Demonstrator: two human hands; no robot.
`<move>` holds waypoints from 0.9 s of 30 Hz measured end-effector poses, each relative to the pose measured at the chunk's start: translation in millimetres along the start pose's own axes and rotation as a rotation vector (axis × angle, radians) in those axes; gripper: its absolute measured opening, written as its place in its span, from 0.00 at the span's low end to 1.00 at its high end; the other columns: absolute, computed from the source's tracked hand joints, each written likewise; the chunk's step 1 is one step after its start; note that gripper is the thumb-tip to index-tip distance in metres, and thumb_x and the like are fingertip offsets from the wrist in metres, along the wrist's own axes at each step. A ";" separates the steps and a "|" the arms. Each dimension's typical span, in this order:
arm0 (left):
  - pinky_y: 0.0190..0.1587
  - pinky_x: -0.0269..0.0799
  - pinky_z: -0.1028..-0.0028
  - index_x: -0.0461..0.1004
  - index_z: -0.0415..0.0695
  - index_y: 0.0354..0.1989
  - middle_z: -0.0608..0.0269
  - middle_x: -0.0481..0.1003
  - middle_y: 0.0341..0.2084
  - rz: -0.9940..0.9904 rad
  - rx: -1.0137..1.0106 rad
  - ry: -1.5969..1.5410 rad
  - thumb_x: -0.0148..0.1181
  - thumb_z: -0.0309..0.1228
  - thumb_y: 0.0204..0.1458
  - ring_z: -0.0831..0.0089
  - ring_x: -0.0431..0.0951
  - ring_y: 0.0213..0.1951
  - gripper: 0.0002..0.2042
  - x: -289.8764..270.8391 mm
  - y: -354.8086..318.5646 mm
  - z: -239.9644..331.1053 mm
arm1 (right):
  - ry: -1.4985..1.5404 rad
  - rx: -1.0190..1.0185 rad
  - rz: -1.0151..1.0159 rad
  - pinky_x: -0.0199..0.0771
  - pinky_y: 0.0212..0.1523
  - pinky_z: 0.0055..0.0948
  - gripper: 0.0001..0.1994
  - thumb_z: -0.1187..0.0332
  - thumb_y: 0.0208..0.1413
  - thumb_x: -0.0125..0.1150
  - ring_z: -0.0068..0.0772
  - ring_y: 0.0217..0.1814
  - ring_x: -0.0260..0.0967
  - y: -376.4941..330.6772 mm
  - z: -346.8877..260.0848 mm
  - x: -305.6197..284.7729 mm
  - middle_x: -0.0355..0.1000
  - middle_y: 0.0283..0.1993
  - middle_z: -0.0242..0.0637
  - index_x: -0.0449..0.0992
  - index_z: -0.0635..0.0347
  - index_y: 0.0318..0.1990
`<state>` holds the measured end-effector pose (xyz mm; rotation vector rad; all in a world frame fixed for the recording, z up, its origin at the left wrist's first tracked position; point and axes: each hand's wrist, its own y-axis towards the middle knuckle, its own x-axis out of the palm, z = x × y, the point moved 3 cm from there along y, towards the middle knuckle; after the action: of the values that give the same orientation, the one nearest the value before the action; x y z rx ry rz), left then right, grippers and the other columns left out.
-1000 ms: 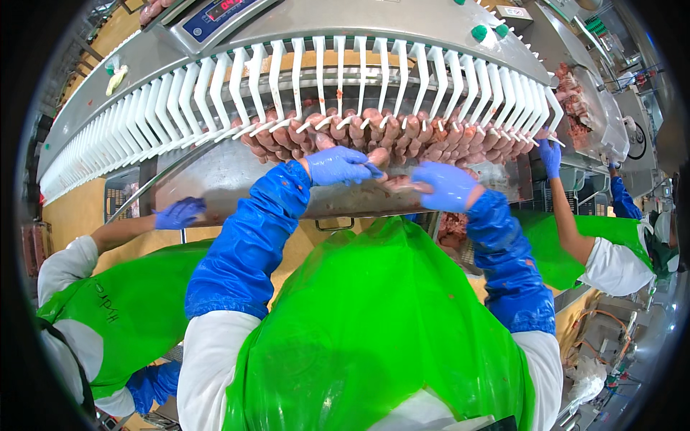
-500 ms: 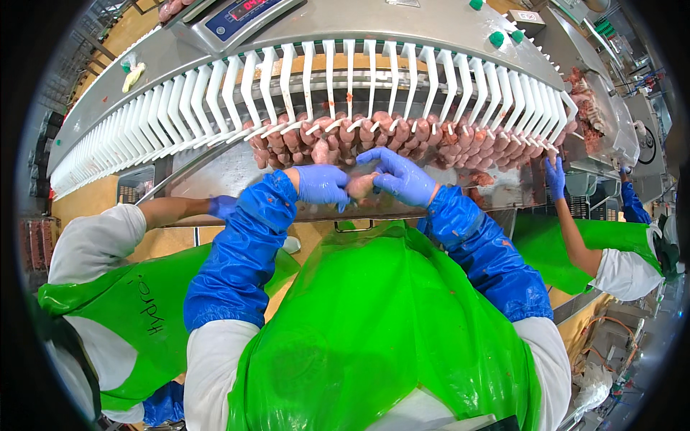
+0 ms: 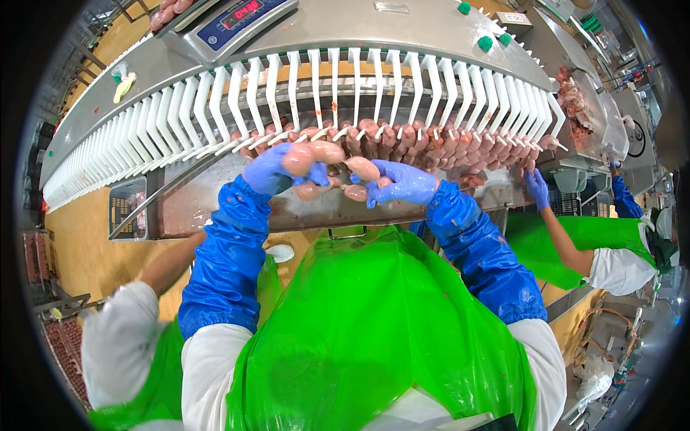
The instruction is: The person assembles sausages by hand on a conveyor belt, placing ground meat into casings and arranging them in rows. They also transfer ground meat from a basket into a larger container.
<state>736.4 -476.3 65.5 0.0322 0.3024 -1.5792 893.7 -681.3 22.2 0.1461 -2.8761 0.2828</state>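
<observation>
My left hand (image 3: 269, 172), in a blue-violet glove, is closed around a bunch of pale pink linked sausages (image 3: 327, 151). A little to its right, my right hand (image 3: 406, 184) grips the other end of these links, with one sausage sticking up past the fingers and another below. Both hands are over a wet metal trough (image 3: 215, 183). Just beyond them, several sausage strings (image 3: 445, 149) hang from a curved row of white plastic hooks (image 3: 334, 86). My gloves partly cover the links, so how they join is hidden.
A scale (image 3: 237, 25) with a red display stands on the steel housing at the back left. Another person's gloved hand (image 3: 537, 188) is at the trough's right end. Meat scraps (image 3: 575, 108) lie at the far right. Another person's arm (image 3: 169, 266) shows at left.
My left hand has moved left and up, and more sausage links now show between my hands. The person at left has drawn their gloved hand back from the trough.
</observation>
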 end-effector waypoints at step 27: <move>0.34 0.73 0.74 0.76 0.35 0.32 0.62 0.75 0.22 0.134 0.056 -0.092 0.53 0.27 0.60 0.76 0.76 0.28 0.09 85.8 -9.9 10.7 | -0.791 -0.261 0.144 0.72 0.44 0.34 0.14 0.60 0.61 0.59 0.31 0.39 0.71 -35.5 -17.2 23.8 0.74 0.40 0.39 0.74 0.63 0.44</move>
<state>725.2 -562.4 59.6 0.0224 0.1805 -1.4513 879.1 -714.3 51.0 -0.0063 -3.6758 -0.1794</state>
